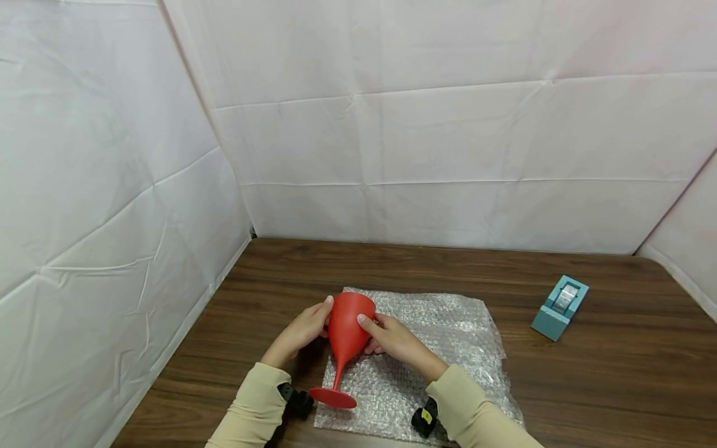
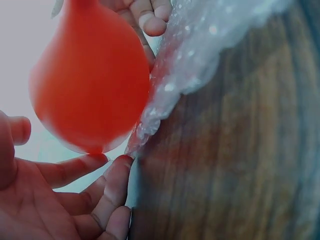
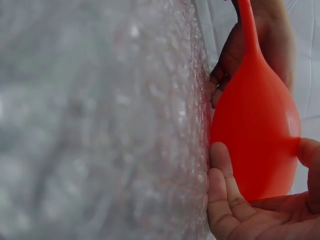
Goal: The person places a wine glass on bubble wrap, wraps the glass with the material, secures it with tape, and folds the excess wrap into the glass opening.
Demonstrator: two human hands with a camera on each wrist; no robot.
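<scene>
A red goblet [image 1: 351, 323] lies tilted over the left part of a bubble wrap sheet [image 1: 448, 323], its bowl away from me and its round foot toward me. My right hand [image 1: 399, 339] grips the bowl from the right, thumb on top and fingers underneath, close to the wrap. On the other side is my left hand [image 1: 302, 330], its thumb beside the rim. In the left wrist view, a fairly straight finger [image 2: 75, 167] of that hand touches the bowl while the thumb stands apart. The right wrist view shows the goblet [image 3: 257, 135] between both hands.
A teal tape dispenser [image 1: 560, 308] with a roll of clear tape sits on the wooden table [image 1: 627, 348] at the right. White cloth walls [image 1: 426, 143] enclose the table at the back and both sides.
</scene>
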